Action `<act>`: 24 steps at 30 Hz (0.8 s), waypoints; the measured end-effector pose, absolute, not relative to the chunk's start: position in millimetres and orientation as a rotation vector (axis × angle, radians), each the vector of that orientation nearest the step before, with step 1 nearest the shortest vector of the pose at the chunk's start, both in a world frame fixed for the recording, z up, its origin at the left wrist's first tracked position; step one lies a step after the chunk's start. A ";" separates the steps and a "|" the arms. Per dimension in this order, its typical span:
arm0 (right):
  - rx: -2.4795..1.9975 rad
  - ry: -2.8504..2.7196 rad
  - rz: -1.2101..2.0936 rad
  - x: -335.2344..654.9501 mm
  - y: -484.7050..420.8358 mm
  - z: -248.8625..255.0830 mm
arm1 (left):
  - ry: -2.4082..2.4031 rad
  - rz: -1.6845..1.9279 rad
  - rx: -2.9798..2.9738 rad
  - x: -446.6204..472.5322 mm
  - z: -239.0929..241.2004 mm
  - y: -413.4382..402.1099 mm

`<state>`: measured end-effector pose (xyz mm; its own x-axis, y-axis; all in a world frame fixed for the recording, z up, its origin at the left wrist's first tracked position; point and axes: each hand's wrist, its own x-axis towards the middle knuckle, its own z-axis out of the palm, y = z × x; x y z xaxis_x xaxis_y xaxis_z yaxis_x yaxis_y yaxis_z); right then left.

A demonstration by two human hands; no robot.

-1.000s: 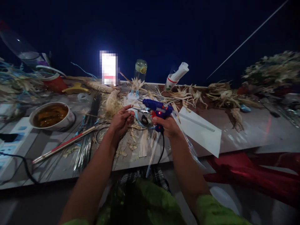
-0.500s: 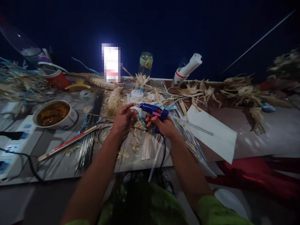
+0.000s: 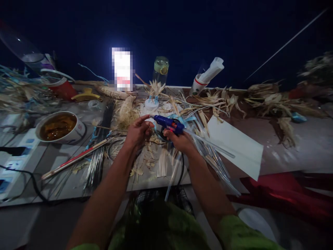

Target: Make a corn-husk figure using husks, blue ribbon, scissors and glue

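My right hand (image 3: 178, 139) is wrapped around the handle of a blue glue gun (image 3: 169, 124), which points left. A small red light glows on it, and a clear glue stick (image 3: 210, 143) juts out of its back end. My left hand (image 3: 139, 131) is just left of the nozzle. Its index finger stretches to the nozzle tip, apart from the thumb, with the other fingers curled; I see nothing held. Whether the fingertip touches the nozzle, I cannot tell. Behind the gun, a bunch of dried husk strips tied with blue (image 3: 156, 91) stands on a round white base (image 3: 151, 105).
On the left are a bowl of brown liquid (image 3: 80, 130), a power strip (image 3: 19, 156), a red-and-wooden stick (image 3: 75, 159) and thin wires (image 3: 95, 173). Clear glue sticks (image 3: 221, 168) and white paper (image 3: 236, 147) lie right. A bottle (image 3: 161, 71) and glowing screen (image 3: 121, 67) stand behind.
The glue gun has tilted a little in my right hand, its back end slightly lower and to the left. My left hand stays nearly still beside the nozzle.
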<state>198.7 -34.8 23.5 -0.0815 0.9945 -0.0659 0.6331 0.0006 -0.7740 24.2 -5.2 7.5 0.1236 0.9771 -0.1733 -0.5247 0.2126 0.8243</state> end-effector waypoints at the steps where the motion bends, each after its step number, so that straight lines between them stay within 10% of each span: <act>1: -1.689 -1.773 0.899 198.4 -34.9 24.0 | 0.834 1.231 0.682 24.5 7.8 -5.4; 24: -1.781 -1.790 0.822 197.5 -35.0 27.3 | 0.855 1.222 0.695 23.5 6.7 -4.5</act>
<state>197.5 -35.0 27.3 -0.0367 0.9964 -0.0767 0.7074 -0.0283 -0.7062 23.5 -4.5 6.7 0.1170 0.9765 -0.1808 -0.5049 0.2152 0.8359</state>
